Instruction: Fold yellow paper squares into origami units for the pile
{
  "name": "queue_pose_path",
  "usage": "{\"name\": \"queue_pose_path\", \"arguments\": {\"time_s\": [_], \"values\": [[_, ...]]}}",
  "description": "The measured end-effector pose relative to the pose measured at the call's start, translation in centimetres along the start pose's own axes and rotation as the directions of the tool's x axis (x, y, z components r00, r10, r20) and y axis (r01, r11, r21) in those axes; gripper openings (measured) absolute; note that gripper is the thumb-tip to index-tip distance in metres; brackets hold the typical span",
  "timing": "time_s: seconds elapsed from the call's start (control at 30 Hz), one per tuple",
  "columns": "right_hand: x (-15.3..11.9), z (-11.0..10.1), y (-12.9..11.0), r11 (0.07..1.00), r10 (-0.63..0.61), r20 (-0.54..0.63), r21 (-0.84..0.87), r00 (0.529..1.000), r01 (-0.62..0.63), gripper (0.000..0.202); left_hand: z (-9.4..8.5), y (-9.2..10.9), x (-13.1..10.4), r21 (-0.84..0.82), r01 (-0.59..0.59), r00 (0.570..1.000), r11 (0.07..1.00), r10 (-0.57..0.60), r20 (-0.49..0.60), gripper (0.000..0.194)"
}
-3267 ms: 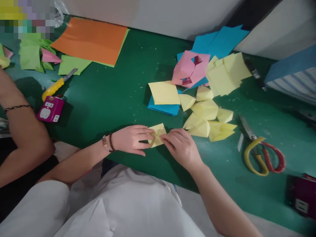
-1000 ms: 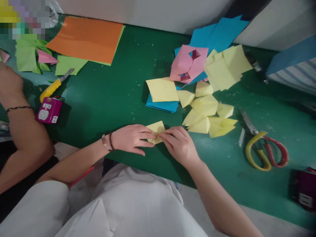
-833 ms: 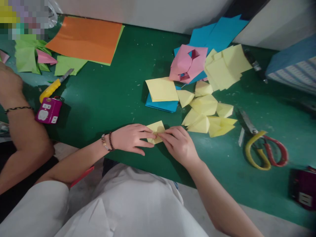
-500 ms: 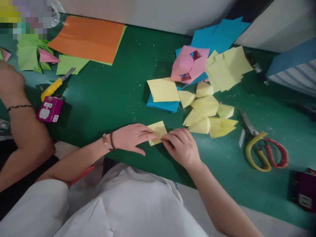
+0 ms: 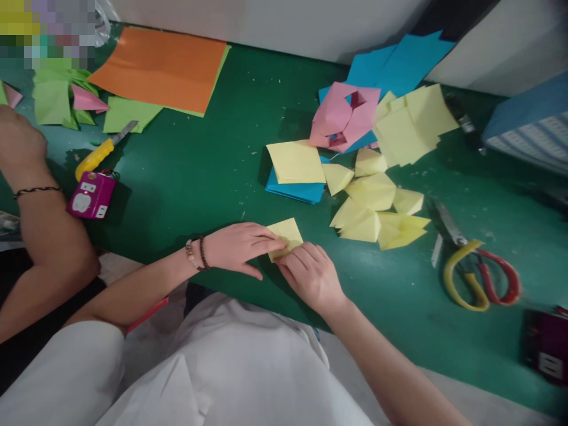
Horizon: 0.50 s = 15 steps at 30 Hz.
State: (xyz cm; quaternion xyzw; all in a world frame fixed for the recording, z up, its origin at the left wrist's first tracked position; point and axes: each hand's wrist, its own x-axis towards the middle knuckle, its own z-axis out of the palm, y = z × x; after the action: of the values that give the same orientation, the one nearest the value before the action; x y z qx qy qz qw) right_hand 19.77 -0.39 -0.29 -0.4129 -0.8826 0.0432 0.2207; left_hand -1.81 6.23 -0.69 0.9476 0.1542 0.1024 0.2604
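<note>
A small folded yellow paper lies on the green table near its front edge. My left hand lies flat with fingers stretched, its fingertips pressing on the paper's left part. My right hand is closed, its fingertips together at the paper's lower edge, close to my left fingertips. What its fingers pinch is hidden. Above them a yellow square stack rests on blue folded paper. Several folded yellow pieces lie to the right of it.
Scissors lie at the right, below a pink folded shape and yellow sheets. Orange paper, a yellow cutter and a purple box are at the left, beside another person's arm.
My right hand has moved left and slightly down along the paper's lower edge, covering more of it. My left hand stays in place. The whole view has shifted slightly.
</note>
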Motion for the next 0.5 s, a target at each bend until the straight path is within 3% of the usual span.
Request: {"name": "queue_pose_path", "arguments": {"time_s": [0.13, 0.2, 0.3, 0.5], "values": [[-0.7, -0.1, -1.3, 0.991, 0.044, -0.006, 0.129, 0.999, -0.043, 0.013, 0.0, 0.0, 0.1, -0.006, -0.011, 1.0, 1.0, 0.011, -0.013, 0.065], [-1.3, -0.6, -1.8, 0.973, 0.14, -0.053, 0.19, 0.989, -0.128, 0.007, -0.1, -0.1, 0.1, -0.006, -0.024, 1.0, 1.0, 0.024, -0.011, 0.06], [-2.1, -1.1, -2.4, 0.934, 0.313, -0.123, 0.218, 0.942, -0.282, 0.017, -0.1, -0.3, 0.1, -0.007, -0.078, 0.997, 0.997, 0.078, 0.009, 0.05], [-2.9, -0.8, -4.0, 0.878, 0.427, -0.047, 0.262, 0.903, -0.401, 0.018, -0.1, -0.4, 0.0, 0.048, -0.12, 0.993, 0.992, 0.119, 0.015, 0.042]]}}
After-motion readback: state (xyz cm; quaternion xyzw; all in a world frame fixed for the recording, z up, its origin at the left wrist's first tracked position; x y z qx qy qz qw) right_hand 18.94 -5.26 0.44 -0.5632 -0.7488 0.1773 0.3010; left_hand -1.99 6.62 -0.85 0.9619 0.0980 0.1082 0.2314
